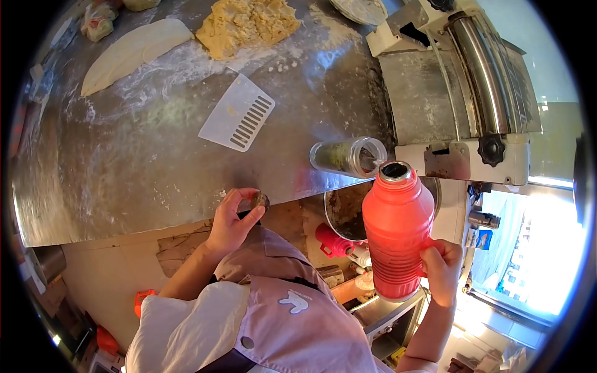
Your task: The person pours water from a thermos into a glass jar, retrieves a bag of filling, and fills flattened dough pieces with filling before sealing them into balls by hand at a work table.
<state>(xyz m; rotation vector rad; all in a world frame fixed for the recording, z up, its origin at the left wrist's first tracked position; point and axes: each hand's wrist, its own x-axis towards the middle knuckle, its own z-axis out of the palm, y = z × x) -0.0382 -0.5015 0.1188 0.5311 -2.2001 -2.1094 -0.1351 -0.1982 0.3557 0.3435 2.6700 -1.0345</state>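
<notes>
Flour streaks a metal worktable (143, 174) beyond the red flask (398, 224). Nearest, left of the flask, a mauve apron (298, 336) bears a white rabbit emblem (296, 301), with marks beside it too small to read. The right hand (442, 267) grasps the flask; left of it, the left hand (234, 217) pinches a dark stopper (259, 200). Beside the flask's mouth is a clear jar (336, 156); farther off, left of the flask, a slotted scraper (224, 121), then yellow dough (245, 28).

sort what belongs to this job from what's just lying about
Apparently the job:
red flask, in the right hand
clear jar, by its mouth
small brown object, in the left hand

Seemingly lying about:
white scraper
yellow dough
pale dough sheet
</notes>
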